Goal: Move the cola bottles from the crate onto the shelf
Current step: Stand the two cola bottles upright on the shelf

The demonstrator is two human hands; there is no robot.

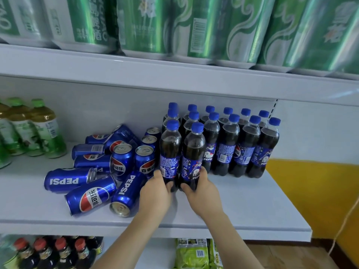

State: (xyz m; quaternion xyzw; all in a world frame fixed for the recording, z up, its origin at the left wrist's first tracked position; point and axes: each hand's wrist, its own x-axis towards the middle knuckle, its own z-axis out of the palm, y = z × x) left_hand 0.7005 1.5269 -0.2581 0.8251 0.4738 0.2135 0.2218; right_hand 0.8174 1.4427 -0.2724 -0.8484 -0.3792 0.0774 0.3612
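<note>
Plastic bottles, full and heavy (slick labels too): left hand (pixel 155 188) grips one (pixel 170 152), right hand (pixel 200 186) grips another (pixel 192 158), low on the body, standing on the shelf (pixel 242 200).

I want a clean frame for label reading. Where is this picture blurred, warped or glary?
Head view: the green cans on top are smeared and stretched; shelf edge bows from the wide lens; the two held cola bottles are sharp with small glints; red-capped bottles below are soft.

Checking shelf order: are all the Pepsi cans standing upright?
No, several Pepsi cans lie on their sides on the shelf, beside the upright ones.
</note>
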